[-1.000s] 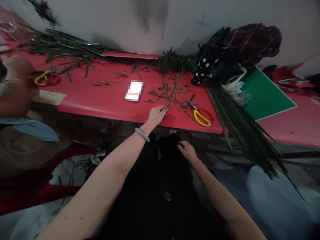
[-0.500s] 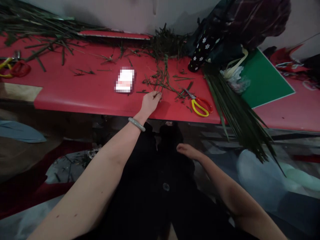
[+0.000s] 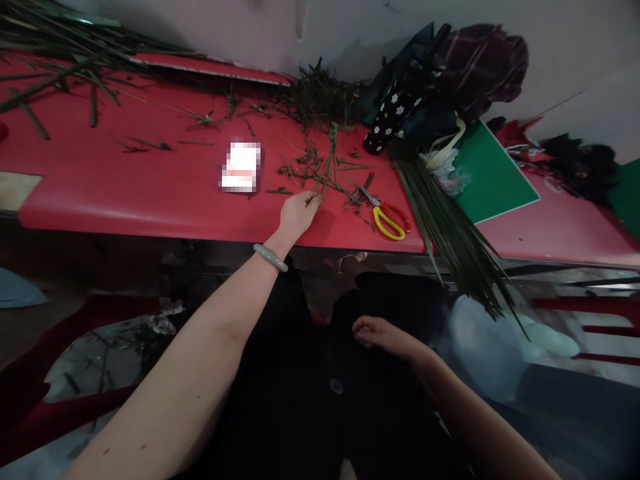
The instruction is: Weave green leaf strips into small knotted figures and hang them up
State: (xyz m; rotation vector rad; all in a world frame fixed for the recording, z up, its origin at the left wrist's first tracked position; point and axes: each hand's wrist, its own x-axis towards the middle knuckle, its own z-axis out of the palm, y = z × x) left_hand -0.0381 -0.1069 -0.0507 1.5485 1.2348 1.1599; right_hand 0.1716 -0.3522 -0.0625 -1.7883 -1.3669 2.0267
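My left hand (image 3: 300, 212), with a pale bangle (image 3: 271, 257) at the wrist, is closed at the table's front part, its fingertips pinching thin stem scraps (image 3: 313, 197). Cut green stems (image 3: 320, 170) lie scattered just beyond it. Scissors (image 3: 390, 219) with one yellow and one red handle rest to its right, blades pointing back left. On its left lies a blurred bright phone-like object (image 3: 241, 167). My right hand (image 3: 373, 332) hangs over my dark clothing below the table edge, its fingers curled with nothing visible in them.
Long green leaves (image 3: 450, 227) overhang the front edge of the red table (image 3: 150, 200). A green board (image 3: 493, 173), a floral-patterned black item (image 3: 393, 113) and dark wrapping stand at the right. More stems (image 3: 100, 47) lie back left. A grey-blue container (image 3: 483, 340) is below right.
The view has shifted to the right. My left hand stays closed at the stem scraps, and my right hand remains low, slightly farther from the table edge. My legs have parted.
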